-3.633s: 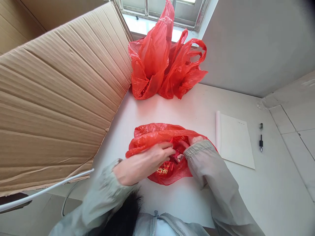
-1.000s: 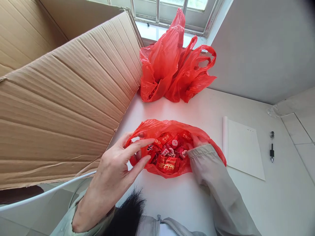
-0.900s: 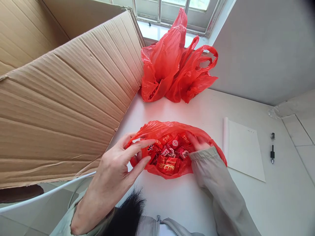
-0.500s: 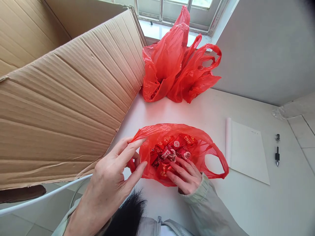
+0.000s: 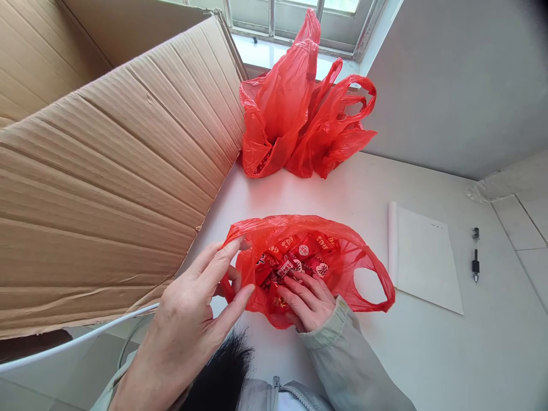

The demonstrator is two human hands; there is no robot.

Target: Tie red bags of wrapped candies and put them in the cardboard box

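A red plastic bag (image 5: 295, 225) stands with its mouth wide open on the white table in front of me. Inside lie several red-wrapped sweets (image 5: 305, 250) with pale printed lettering. My left hand (image 5: 188, 305) grips the bag's left edge, thumb on the near side and fingers on the far side. Down in the bag, my right hand (image 5: 310, 302) rests on the sweets with its fingers stretched out and slightly apart. Its thumb is partly hidden, and no sweet is visibly lifted. The bag's right handle loop stands out beside my right wrist.
To the left stands a large open cardboard box (image 5: 128, 160). More red plastic bags (image 5: 278, 108) sit at the back near the window. On the right are a white paper pad (image 5: 428, 260), a black pen (image 5: 475, 266) and its cap (image 5: 476, 233). A grey wall rises behind.
My right hand has moved a little left and deeper over the sweets. My left hand keeps its hold on the bag's edge. The whole view has shifted slightly.
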